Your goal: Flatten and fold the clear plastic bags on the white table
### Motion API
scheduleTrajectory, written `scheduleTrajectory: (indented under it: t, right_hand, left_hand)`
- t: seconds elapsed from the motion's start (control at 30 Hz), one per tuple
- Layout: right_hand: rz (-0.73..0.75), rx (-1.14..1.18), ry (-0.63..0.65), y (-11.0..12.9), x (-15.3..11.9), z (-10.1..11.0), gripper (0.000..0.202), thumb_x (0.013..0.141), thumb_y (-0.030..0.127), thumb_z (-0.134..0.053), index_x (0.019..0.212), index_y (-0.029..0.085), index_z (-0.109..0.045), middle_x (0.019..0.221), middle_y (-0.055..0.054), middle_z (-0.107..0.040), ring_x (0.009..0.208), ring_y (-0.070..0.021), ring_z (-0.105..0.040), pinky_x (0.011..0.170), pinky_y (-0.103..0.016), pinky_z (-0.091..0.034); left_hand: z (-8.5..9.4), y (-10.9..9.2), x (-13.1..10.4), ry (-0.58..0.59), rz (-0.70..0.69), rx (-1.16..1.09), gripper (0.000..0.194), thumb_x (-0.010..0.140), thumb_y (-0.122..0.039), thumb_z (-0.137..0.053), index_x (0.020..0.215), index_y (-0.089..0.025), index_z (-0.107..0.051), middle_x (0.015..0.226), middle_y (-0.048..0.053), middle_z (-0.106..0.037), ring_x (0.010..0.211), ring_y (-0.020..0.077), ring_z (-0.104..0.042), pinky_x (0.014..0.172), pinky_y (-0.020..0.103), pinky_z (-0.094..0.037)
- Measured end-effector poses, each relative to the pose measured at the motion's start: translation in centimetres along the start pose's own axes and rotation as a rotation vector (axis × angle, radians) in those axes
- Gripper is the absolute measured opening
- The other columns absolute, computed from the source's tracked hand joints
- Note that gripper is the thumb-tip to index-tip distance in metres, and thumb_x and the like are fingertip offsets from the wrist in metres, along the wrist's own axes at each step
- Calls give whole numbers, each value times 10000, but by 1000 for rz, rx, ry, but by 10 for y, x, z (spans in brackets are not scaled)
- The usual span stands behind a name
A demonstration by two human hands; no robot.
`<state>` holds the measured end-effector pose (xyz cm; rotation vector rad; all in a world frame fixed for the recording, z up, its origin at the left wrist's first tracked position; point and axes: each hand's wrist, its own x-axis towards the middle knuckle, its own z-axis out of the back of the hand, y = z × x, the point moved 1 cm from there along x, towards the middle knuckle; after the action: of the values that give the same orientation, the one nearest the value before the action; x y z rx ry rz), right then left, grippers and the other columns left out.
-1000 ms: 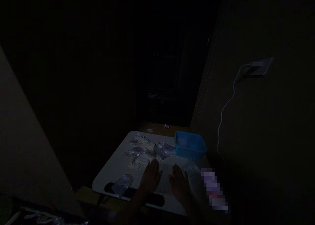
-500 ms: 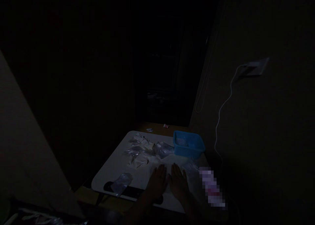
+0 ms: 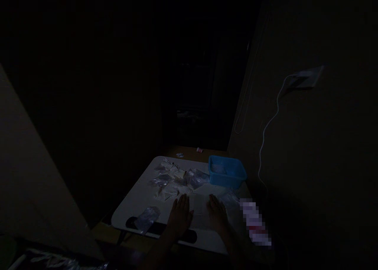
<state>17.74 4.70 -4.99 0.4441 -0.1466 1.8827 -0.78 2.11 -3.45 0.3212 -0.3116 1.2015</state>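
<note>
Dim room, light only on the white table [image 3: 136, 195]. Through the head camera I have both hands down near its front edge. Between them lies a pale, see-through plastic sheet [image 3: 201, 211] (possibly a bag; the light is too poor for me to be sure).

Left hand [image 3: 180, 215]: palm down, fingers stretched forward and nearly together, thumb toward the sheet, gripping nothing that I can make out. Right hand [image 3: 217, 213]: palm down at the sheet's right side, fingers extended and slightly bent, no grip seen. Whether each palm bears its weight on the plastic I cannot tell.

I judge the step in hand to be flattening. To do it well, I would want light, even pressure from the middle outward, fingers kept long, so that creases run off the edges rather than bunch under a palm. One hand should anchor while the other strokes; thin film probably slides easily.

Spacing matters: a loose clear bag [image 3: 230, 198] lies just beyond the right hand, near the blue basket [image 3: 227, 180], and crumpled bags [image 3: 196, 178] lie ahead of the fingertips. Long strokes that way could snag them. Shorter ones seem safer.
</note>
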Motion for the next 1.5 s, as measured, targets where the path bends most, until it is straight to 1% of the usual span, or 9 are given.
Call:
scheduleTrajectory:
  t: [0.1,0.17,0.27,0.4,0.83,1.1,1.3,1.4,1.5]
  right_hand:
    - [-55,9,-100,0,1,0,403,836,217,-260,1159,166,-496,1247,-81,-462,1171,-195,-381,952,-387,-286]
    - [-61,4,-113,13,0,7,444,837,235,-251,1236,115,-405,1294,-98,-399,1212,-208,-316,989,-408,-226]
    - [63,12,-9,42,-5,21,468,837,261,-266,1290,156,-320,1353,-49,-301,1264,-205,-192,1030,-434,-89]
    - [82,24,120,61,-13,32,468,869,301,-178,1292,150,-311,1355,-64,-289,1266,-200,-185,1028,-458,-36]
    - [-45,-58,144,25,-23,30,528,856,411,-193,1293,136,-302,1358,-80,-247,1249,-229,-234,1004,-497,-109]
    - [-29,-45,118,25,-24,30,539,857,421,-199,1287,117,-314,1354,-91,-256,1251,-230,-228,1007,-488,-105]
    - [-53,-42,144,28,-23,34,519,854,401,-209,1282,133,-329,1350,-88,-275,1249,-230,-233,1004,-482,-128]
    - [-39,-46,165,28,-23,35,498,851,370,-221,1278,141,-336,1353,-87,-266,1253,-230,-221,1003,-488,-121]
    - [-51,-41,171,28,-23,34,505,850,383,-226,1284,144,-324,1351,-88,-264,1249,-233,-232,1002,-489,-128]
  left_hand:
    - [0,-1,0,18,-2,4,518,873,-391,-229,1251,-73,-385,1302,150,-362,1214,253,-304,969,411,-264]
    - [1,-1,1,33,5,11,518,869,-385,-234,1253,-70,-381,1302,151,-362,1210,255,-310,967,411,-264]
    - [1,-1,1,41,6,22,509,860,-375,-251,1254,-79,-381,1294,148,-377,1205,249,-322,962,408,-268]
    - [0,-1,1,26,10,23,497,863,-368,-242,1250,-94,-389,1298,129,-381,1213,237,-310,970,398,-256]
    - [5,-2,-1,0,10,-96,507,874,-384,-246,1250,-71,-380,1304,153,-359,1221,254,-289,975,425,-265]
    - [13,15,3,-149,194,-417,415,872,-246,-223,1208,-123,-434,1266,109,-434,1184,198,-364,944,382,-361]
    - [17,-28,11,13,-120,-403,444,781,-136,-330,1214,-120,-427,1251,104,-454,1157,194,-401,953,372,-364]
    - [8,-48,11,68,-101,-326,441,789,-140,-337,1220,-94,-416,1274,132,-415,1176,212,-374,944,373,-372]
    - [1,-50,6,57,-88,-233,422,835,-199,-314,1229,-80,-405,1280,152,-397,1184,228,-359,957,390,-340]
